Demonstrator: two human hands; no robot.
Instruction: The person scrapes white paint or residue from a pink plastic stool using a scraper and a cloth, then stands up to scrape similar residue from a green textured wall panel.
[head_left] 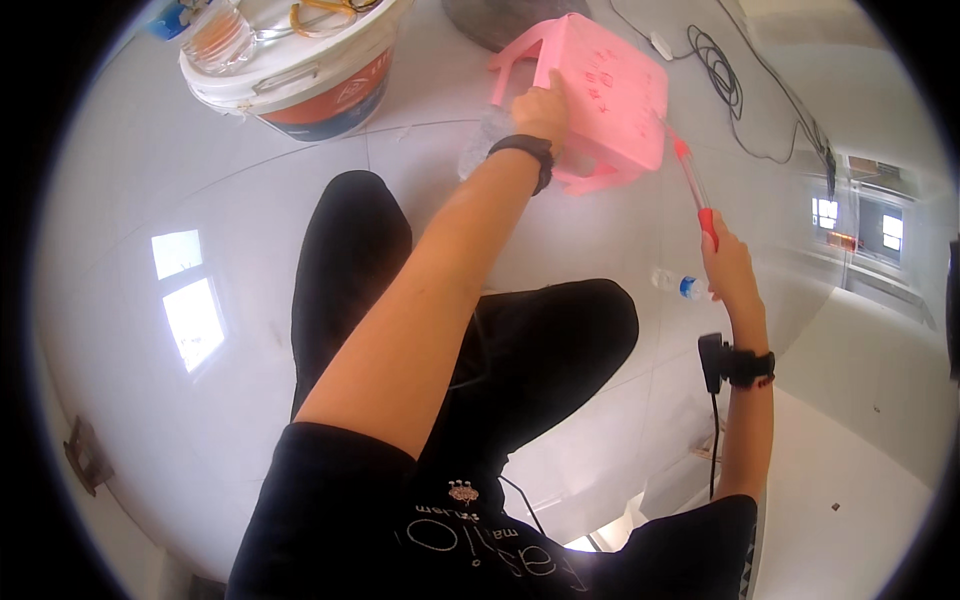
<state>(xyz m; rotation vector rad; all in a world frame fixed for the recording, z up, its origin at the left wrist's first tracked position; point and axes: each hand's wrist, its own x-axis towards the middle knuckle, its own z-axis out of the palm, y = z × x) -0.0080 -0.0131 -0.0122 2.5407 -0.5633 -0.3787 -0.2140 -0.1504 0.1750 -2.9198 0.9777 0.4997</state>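
A pink plastic stool (625, 105) lies tipped on its side, its seat with red markings turned up toward me. My left hand (543, 110) grips the stool by the near-left edge of its seat, a finger laid over the top. In my right hand (730, 262) is a slim tool (693, 180) with a red handle, a clear middle and a red collar. Its thin tip meets or nearly meets the seat's right edge; I cannot tell whether they touch. Crumpled clear plastic (484, 143) lies beside my left wrist.
A white lidded bucket (225, 92) with an orange and blue band stands at the far left, yellow-handled scissors (322, 14) and a clear container on its lid. A clear bottle (682, 284) lies by my right hand. Black cable (722, 75) coils at the far right.
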